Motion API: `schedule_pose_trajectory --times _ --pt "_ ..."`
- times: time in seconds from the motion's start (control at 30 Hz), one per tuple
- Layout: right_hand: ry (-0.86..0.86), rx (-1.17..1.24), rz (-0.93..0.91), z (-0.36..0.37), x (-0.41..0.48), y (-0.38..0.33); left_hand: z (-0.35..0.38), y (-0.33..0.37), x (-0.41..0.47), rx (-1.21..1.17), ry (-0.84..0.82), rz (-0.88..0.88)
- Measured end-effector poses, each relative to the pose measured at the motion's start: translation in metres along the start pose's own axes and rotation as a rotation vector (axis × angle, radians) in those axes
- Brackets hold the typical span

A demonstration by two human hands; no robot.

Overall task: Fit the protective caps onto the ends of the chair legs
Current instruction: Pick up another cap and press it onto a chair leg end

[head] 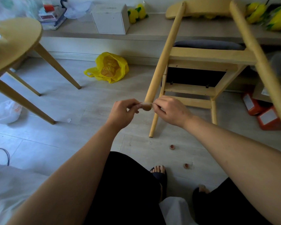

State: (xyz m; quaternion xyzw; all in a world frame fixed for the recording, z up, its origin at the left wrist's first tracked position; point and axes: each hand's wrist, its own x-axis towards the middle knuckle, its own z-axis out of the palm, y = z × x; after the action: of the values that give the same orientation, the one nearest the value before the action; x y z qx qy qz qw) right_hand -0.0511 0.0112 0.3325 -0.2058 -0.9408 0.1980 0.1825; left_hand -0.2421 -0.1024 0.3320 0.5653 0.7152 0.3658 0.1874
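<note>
A light wooden chair [206, 57] lies tipped over, its legs pointing toward me. The end of its left long leg [165, 52] sits between my hands. A brown protective cap [146, 107] is at that leg's tip. My left hand [122, 112] pinches the cap's edge from the left. My right hand [170, 109] pinches it from the right. Two more brown caps, one nearer the chair [172, 147] and one closer to my foot [186, 165], lie loose on the floor. Another chair leg [154, 125] runs down to the floor behind my right hand.
A round wooden table [15, 44] stands at the left. A yellow plastic bag [109, 67] and a white bag [8, 112] lie on the floor. Orange boxes [263, 114] sit at the right. My feet in dark sandals [159, 174] are just below.
</note>
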Motion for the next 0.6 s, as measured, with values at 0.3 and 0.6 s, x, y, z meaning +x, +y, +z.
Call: schedule_pose_trajectory --times 0.3,0.6 --pt "-0.127 0.008 0.064 0.003 0.009 0.005 -0.003 -0.007 0.008 0.073 -0.078 -0.016" --pt "-0.129 -0.144 -0.033 -0.002 0.015 0.012 -0.010 -0.007 0.016 0.329 -0.104 0.179"
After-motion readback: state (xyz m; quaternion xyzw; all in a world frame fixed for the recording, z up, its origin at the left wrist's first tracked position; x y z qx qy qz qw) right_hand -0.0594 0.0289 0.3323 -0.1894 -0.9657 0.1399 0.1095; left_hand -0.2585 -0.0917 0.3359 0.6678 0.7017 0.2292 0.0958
